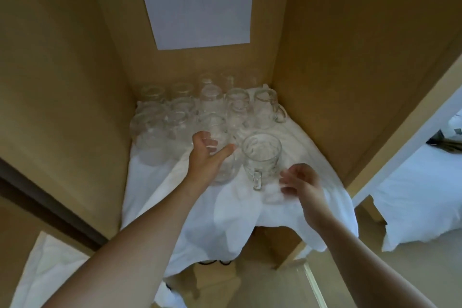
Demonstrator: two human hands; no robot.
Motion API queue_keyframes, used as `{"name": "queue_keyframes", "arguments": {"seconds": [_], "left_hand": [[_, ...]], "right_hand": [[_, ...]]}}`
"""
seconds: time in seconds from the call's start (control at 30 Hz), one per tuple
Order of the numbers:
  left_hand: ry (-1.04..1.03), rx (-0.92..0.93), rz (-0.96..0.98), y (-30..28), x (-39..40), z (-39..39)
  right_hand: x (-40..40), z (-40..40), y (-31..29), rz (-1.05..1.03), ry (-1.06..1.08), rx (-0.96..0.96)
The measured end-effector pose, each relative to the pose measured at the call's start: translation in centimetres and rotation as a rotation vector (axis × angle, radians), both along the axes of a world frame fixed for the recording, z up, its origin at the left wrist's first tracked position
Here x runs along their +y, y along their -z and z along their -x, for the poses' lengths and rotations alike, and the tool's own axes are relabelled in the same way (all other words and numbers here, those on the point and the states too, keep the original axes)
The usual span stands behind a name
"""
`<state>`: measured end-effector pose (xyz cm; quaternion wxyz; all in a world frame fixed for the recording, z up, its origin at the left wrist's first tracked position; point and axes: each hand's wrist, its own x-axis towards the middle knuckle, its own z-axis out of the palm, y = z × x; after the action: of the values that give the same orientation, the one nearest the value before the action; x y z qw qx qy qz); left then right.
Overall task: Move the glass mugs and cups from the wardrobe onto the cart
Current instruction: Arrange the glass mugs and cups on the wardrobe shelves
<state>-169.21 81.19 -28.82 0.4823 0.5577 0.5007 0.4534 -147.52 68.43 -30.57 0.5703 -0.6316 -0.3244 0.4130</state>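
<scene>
Several clear glass mugs and cups (207, 105) stand on a white cloth (225, 220) on a wardrobe shelf. My left hand (207, 155) curls its fingers and thumb around the top of a glass cup (223, 170) at the front of the group. Just right of it stands a glass mug (262, 155) whose handle (257, 180) faces me. My right hand (300, 182) hovers beside that handle with its fingers spread, blurred, touching nothing that I can make out.
The wardrobe's brown walls (337, 70) close in on both sides, and a white paper sheet (197, 2) is clipped to the back panel. The cloth hangs over the shelf's front edge. A white padded surface (47, 270) lies at the lower left, white bedding (420, 195) at the right.
</scene>
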Motion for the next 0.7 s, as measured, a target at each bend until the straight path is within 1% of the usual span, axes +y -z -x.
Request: {"name": "queue_keyframes", "arguments": {"seconds": [0.03,0.13,0.2,0.33,0.4,0.57,0.6,0.63,0.7], "left_hand": [[-0.017,-0.005,0.007,0.0,0.1,0.0],[-0.041,-0.009,0.014,0.0,0.2,0.1],[-0.053,-0.024,0.016,0.1,0.0,0.1],[-0.082,-0.038,0.016,0.1,-0.2,-0.1],[-0.085,-0.020,0.017,0.0,-0.2,-0.4],[-0.113,-0.016,0.005,0.2,-0.4,-0.6],[-0.116,-0.010,0.003,0.3,-0.4,-0.6],[-0.119,-0.006,0.003,0.3,-0.3,-0.6],[-0.125,0.005,0.004,0.1,-0.3,-0.8]], "right_hand": [[0.7,-0.3,0.1,0.019,-0.044,-0.047],[3.2,0.1,0.3,0.078,-0.272,-0.253],[4.3,0.3,0.6,0.086,-0.356,-0.315],[4.5,0.0,0.6,0.098,-0.366,-0.231],[4.2,-0.2,0.2,0.092,-0.319,-0.176],[3.6,-1.9,-1.8,0.009,-0.218,0.118],[3.6,-2.4,-2.4,0.001,-0.184,0.153],[3.8,-3.0,-2.9,-0.002,-0.161,0.156],[4.3,-3.7,-4.1,0.009,-0.149,0.072]]}}
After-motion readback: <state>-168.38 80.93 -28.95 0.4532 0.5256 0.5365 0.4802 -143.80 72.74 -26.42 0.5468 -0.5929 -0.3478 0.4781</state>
